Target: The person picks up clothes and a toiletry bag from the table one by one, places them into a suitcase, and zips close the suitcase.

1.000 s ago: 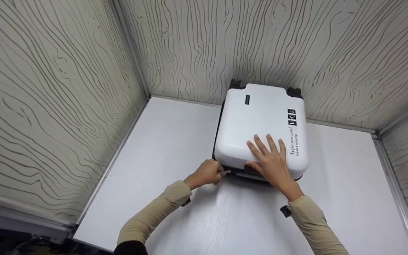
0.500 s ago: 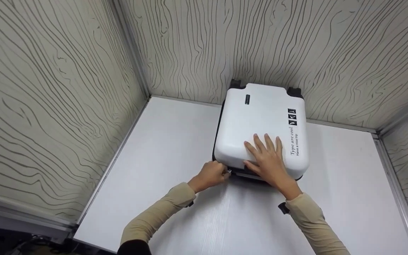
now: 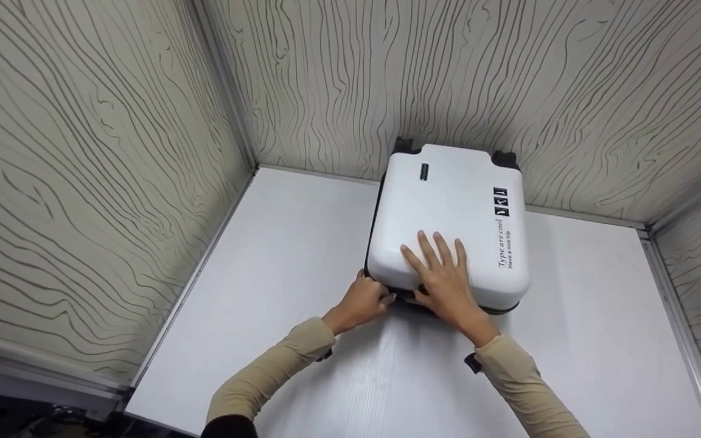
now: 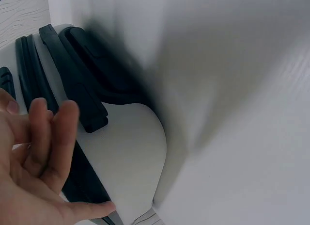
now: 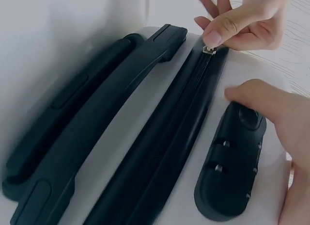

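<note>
A white hard-shell suitcase (image 3: pixel 448 201) lies flat on the white table, its wheels toward the back wall. At its near left corner, my left hand (image 3: pixel 362 302) pinches the metal zipper pull (image 5: pixel 209 50) between thumb and curled forefinger, as the right wrist view shows. My right hand (image 3: pixel 446 291) rests on the lid's near edge, fingers spread over the shell. Its thumb (image 5: pixel 256 96) touches the end of the black combination lock (image 5: pixel 230 167). The black zipper band (image 5: pixel 160 137) runs between that lock and the black carry handle (image 5: pixel 104 120).
The white table (image 3: pixel 289 243) extends on both sides of the suitcase. Wood-grain panels (image 3: pixel 338 79) rise at the back, left and right. Black wheels (image 3: pixel 505 159) stand close to the back panel. Dark clutter (image 3: pixel 40 420) shows beyond the table's lower left corner.
My right hand has slid left along the suitcase's near edge, toward the left hand. My left hand has shifted slightly right, still at the zipper pull. The suitcase has stayed in place.
</note>
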